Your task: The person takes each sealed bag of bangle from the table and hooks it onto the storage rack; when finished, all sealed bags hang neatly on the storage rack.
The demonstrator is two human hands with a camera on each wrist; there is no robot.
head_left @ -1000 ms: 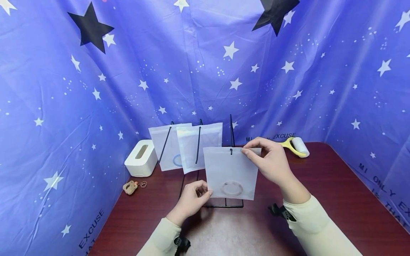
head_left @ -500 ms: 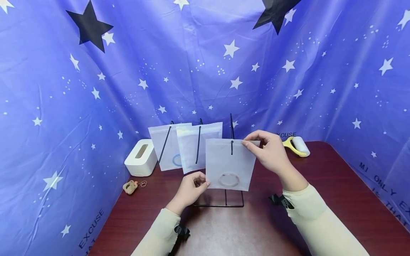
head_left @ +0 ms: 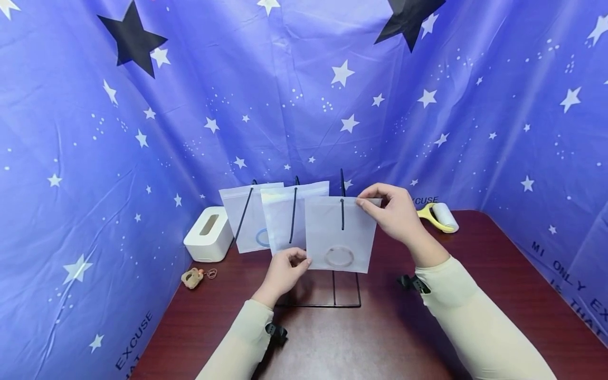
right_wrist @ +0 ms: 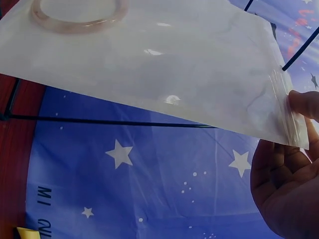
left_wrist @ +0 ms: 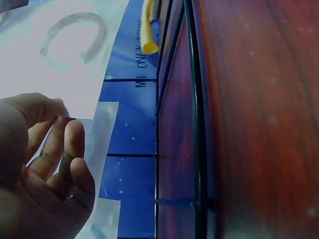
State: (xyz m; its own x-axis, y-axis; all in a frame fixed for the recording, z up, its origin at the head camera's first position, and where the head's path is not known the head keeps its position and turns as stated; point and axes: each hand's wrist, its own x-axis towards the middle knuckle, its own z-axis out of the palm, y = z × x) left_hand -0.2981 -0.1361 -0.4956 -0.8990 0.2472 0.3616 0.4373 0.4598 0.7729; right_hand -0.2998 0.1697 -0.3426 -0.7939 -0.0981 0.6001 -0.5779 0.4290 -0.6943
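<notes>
A frosted white zip bag (head_left: 339, 227) hangs by its top hole on the right prong of a black wire rack (head_left: 349, 305). Inside it lies a pinkish bangle (right_wrist: 79, 25), low in the bag. My right hand (head_left: 391, 214) pinches the bag's top right corner between thumb and fingers. At the lower left corner, my left hand (head_left: 285, 269) pinches the bag's edge with thumb and forefinger; its other fingers curl loosely in the left wrist view. Two similar bags hang on the prongs to the left: a middle bag (head_left: 285, 211), and a far left bag (head_left: 239, 221) with a blue ring (head_left: 262, 237) inside.
A white tissue box (head_left: 209, 237) stands left of the rack. A small tan trinket (head_left: 192, 278) with a cord lies before it. Behind my right hand is a yellow-handled lint roller (head_left: 445, 217). A blue star-patterned curtain (head_left: 304, 105) surrounds the dark red table (head_left: 361, 348).
The bag has moved up and back along the right prong, so more of the prong shows in front of it. Both hands have moved along with it, keeping their grips.
</notes>
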